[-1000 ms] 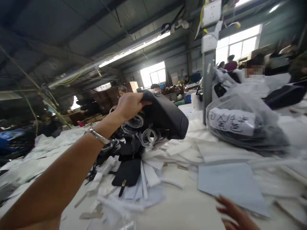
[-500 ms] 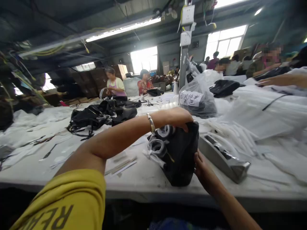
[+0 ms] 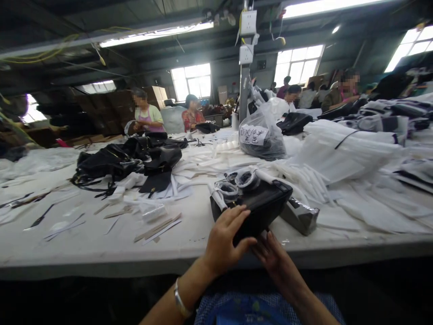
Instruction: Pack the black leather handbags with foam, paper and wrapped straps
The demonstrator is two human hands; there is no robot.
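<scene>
A black handbag (image 3: 260,203) rests near the table's front edge, its handles (image 3: 246,178) wrapped in clear plastic and lying coiled on its upper side. My left hand (image 3: 225,237) lies against the near left of the bag, fingers outstretched and thumb apart. At the bag's lower near edge is my right hand (image 3: 275,259), its fingers straight and touching or just under the edge; the fingertips are partly hidden. A grey tape dispenser (image 3: 301,217) stands just right of the bag.
Black bags (image 3: 111,162) lie in a heap at the left. White foam sheets (image 3: 348,153) are stacked at the right. Behind the handbag, a clear plastic sack (image 3: 262,140) sits by a post (image 3: 243,90). Cardboard strips (image 3: 158,229) lie left. Several people work across the table.
The handbag has turned and tipped, so its wrapped handles now lie on top. My left hand has come from its top corner to the near side; my right hand has moved lower.
</scene>
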